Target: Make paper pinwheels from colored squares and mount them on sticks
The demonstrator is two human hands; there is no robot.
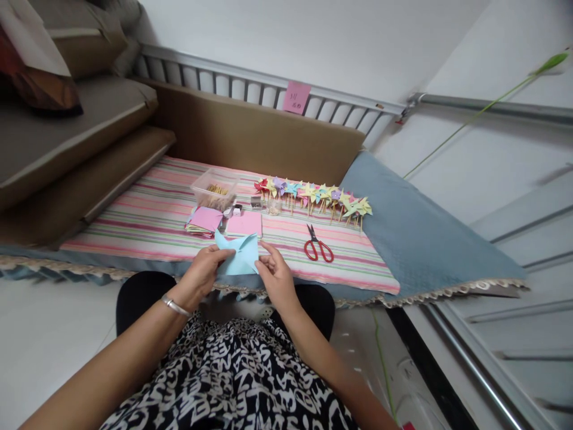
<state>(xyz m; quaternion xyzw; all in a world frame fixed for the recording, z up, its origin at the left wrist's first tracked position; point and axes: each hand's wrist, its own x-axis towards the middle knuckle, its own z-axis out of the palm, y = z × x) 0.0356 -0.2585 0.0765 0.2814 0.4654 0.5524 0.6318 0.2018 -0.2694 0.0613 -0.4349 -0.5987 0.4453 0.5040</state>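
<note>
A light blue paper sheet [240,254], partly folded with raised corners, is held over the near edge of the striped cloth [147,221]. My left hand [203,273] pinches its left side, fingers closed on the paper; a silver bracelet sits on that wrist. My right hand [276,276] pinches the sheet's right edge. Just beyond the sheet lie a pink paper square [244,224] and a stack of coloured papers [203,220].
Red scissors [317,245] lie to the right of the hands. A row of several paper pinwheels on sticks [313,196] stands farther back. A clear plastic box [213,189] sits at the back left. A brown board and a metal rail run behind.
</note>
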